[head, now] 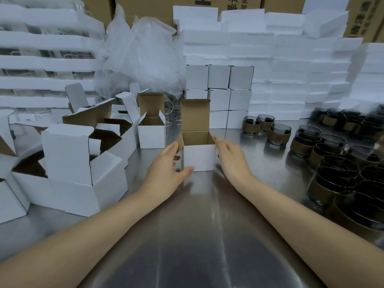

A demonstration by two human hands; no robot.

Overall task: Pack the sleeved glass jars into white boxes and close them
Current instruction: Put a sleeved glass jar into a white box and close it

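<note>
Shiny metal makes up the worktop (pixel 199 235), and it is crowded on both sides. One open white box (pixel 198 156) stands in the middle, a bit far from the person. Its lid sticks straight up and you can see the brown inside. It has no jar in it.

The hands are apart, one on each side of this box. The left hand (pixel 166 169) holds the left side, with its thumb bent onto the front near the bottom corner. The right hand (pixel 230 156) lies against the right side with straight fingers.

Many sleeved glass jars (pixel 324 154) sit on the right. They are dark glass with brown bands around them. Three more jars (pixel 278 134) sit farther back, near the box.

On the left is a heap of empty open boxes (pixel 83 159). Closed white boxes (pixel 219 88) are stacked behind the middle box. Clear plastic bags (pixel 141 59) and piles of white foam sheets (pixel 291 69) fill the back.
</note>
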